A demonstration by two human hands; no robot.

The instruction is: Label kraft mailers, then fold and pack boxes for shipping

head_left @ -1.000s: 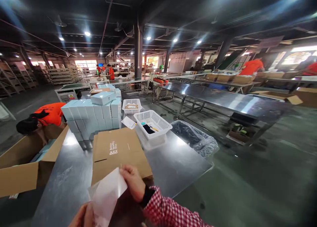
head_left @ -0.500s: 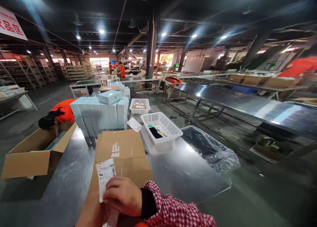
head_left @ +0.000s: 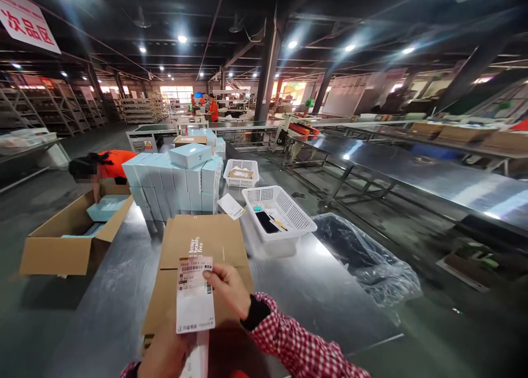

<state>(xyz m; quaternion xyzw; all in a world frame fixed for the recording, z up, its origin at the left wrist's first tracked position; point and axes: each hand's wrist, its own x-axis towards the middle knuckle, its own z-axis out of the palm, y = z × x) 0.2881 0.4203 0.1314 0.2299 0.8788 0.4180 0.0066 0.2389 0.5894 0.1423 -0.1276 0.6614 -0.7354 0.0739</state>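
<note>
My right hand point(head_left: 230, 291), in a red checked sleeve, pinches the upper right corner of a white shipping label point(head_left: 194, 295) with a barcode at its top. My left hand point(head_left: 167, 355) holds the label's lower end, along with a strip of white backing paper point(head_left: 197, 362). Both hands hover over a closed brown carton point(head_left: 198, 257) lying on the steel table point(head_left: 103, 306). The label is upright and faces me.
Behind the carton stands a stack of pale blue boxes point(head_left: 175, 182), two white baskets point(head_left: 284, 215) point(head_left: 241, 173) and a loose label point(head_left: 231, 206). A person in orange point(head_left: 99, 166) bends over an open carton point(head_left: 70, 237) at left. A plastic-lined bin point(head_left: 367, 259) stands right of the table.
The label has come off its backing and been raised upright above the carton, its printed face now toward me. My view has swung left, and the person in orange has straightened a little.
</note>
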